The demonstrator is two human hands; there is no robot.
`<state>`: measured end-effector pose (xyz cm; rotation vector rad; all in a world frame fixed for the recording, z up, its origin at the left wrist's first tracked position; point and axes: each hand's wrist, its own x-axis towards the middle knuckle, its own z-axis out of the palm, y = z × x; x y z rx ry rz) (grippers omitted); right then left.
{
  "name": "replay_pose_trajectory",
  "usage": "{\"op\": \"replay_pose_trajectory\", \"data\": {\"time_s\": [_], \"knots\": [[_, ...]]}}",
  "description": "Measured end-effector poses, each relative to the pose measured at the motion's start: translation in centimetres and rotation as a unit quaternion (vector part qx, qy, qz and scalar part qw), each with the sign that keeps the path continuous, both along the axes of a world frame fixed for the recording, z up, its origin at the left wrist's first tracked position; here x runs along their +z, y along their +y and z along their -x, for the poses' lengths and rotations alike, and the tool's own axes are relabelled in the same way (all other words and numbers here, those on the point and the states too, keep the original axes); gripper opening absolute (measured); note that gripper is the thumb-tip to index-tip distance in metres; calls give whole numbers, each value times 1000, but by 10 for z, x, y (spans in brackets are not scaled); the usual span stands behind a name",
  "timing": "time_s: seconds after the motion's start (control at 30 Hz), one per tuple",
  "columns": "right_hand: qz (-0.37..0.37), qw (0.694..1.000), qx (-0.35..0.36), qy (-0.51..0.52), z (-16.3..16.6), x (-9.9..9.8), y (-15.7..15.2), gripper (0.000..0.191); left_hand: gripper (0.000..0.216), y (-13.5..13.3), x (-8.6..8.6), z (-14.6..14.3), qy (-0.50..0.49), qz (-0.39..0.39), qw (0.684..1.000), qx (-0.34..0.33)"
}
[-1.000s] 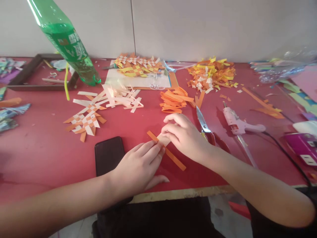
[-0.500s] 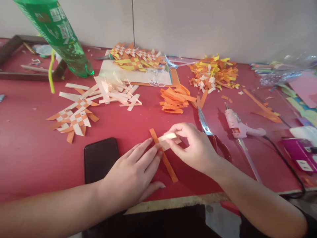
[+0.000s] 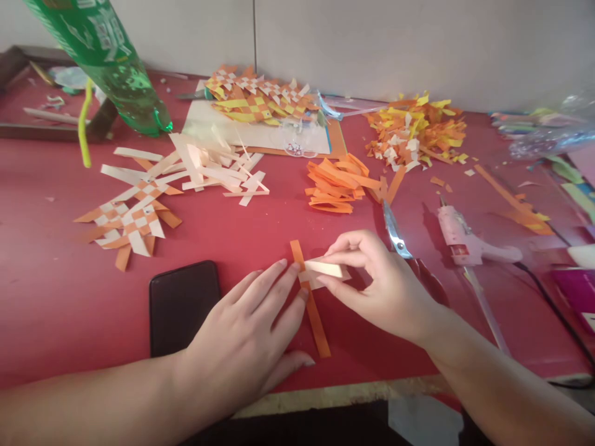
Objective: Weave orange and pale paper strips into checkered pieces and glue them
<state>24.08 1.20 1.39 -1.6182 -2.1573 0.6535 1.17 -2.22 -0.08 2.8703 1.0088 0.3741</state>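
Note:
An orange paper strip [image 3: 317,322] lies slantwise on the red table, crossed by cream paper strips [image 3: 324,267]. My left hand [image 3: 253,322] rests flat with its fingers stretched out, the fingertips pressing where the strips cross. From the right, my right hand [image 3: 372,279] pinches the cream strips between thumb and fingers; one strip is raised and bent over. How the strips pass under my left fingertips is hidden. A black phone [image 3: 183,306] lies left of my left hand. Just beyond my right hand are scissors [image 3: 395,232] with dark red handles, partly covered by that hand.
Loose orange strips [image 3: 337,186] and cream strips [image 3: 223,167] lie ahead. Woven orange-and-white paper fish [image 3: 130,217] sit at left. A green bottle [image 3: 125,80] stands behind. A pink glue gun [image 3: 465,238] with its cable lies right, near a pile of paper scraps [image 3: 413,133].
The view has shifted slightly, so most things sit a little differently. My right hand has lifted and bent the cream strip somewhat more; my left hand stays pressed on the strips.

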Motion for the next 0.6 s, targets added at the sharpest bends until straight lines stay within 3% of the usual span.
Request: {"op": "replay_pose_trajectory", "data": {"time_s": [0.13,0.37,0.6], "knots": [[-4,1000,-15,6,0,-2,-2,32,56,0,-2,-1,-6,2,1000,10],[-8,1000,19,21,3,2,-3,17,54,1,0,-3,-11,-2,1000,1],[-4,998,55,33,1,3,-5,35,54,2,2,-2,-12,-10,1000,2]]}}
